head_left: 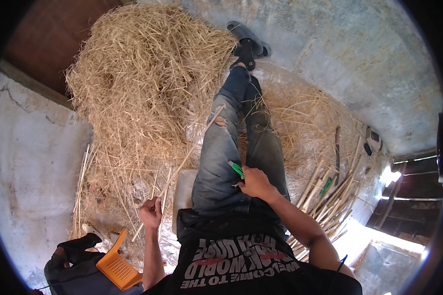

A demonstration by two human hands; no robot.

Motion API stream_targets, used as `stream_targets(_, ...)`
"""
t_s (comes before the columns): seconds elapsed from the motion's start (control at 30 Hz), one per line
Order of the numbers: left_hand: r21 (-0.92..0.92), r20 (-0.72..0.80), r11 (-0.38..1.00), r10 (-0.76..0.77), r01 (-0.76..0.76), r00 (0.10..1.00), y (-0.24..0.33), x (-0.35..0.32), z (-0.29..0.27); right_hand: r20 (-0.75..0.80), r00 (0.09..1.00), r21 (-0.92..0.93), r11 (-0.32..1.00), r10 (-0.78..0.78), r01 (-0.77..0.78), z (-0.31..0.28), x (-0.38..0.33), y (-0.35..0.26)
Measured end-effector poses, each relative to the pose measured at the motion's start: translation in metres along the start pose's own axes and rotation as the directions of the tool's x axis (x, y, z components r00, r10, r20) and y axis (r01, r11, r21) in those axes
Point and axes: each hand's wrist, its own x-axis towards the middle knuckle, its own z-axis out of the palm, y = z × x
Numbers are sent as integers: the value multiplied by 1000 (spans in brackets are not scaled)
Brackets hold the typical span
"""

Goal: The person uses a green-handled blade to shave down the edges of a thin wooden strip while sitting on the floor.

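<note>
My left hand (151,212) is closed round a long thin pale strip, which looks like split bamboo (188,156). The strip slants up and to the right, its far end passing over my left knee. Above my thighs, my right hand (257,184) grips a green utility knife (237,168). Its blade end points up and left, toward the strip but apart from it. I sit with my legs stretched forward, in worn jeans (214,157) torn at the knee.
A large heap of straw-like shavings (142,64) fills the far left. Several pale sticks (312,191) lie at my right, with another green knife (326,186) on them. An orange perforated plastic piece (118,268) and a black bag (76,275) are near left. Walls (364,64) stand around.
</note>
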Motion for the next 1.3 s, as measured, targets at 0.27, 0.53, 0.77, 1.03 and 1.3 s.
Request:
stream_targets(0.27,-47,-5,997,-69,68,998,-4,-5,-4,-60,989,158,977,-138,146,8,4,14)
stream_targets(0.53,-80,-29,992,-100,97,995,-6,-13,2,82,977,198,964,-196,177,3,15,16)
stream_targets(0.77,-99,-24,989,-117,114,993,-7,-15,6,250,941,395,912,-226,114,-8,32,38)
stream_targets(1.03,-99,36,988,-114,117,993,-13,-13,6,181,979,395,918,-97,18,3,29,33)
stream_targets(1.3,-142,64,983,-105,113,992,-18,-8,5,100,971,494,858,-216,140,-8,25,39)
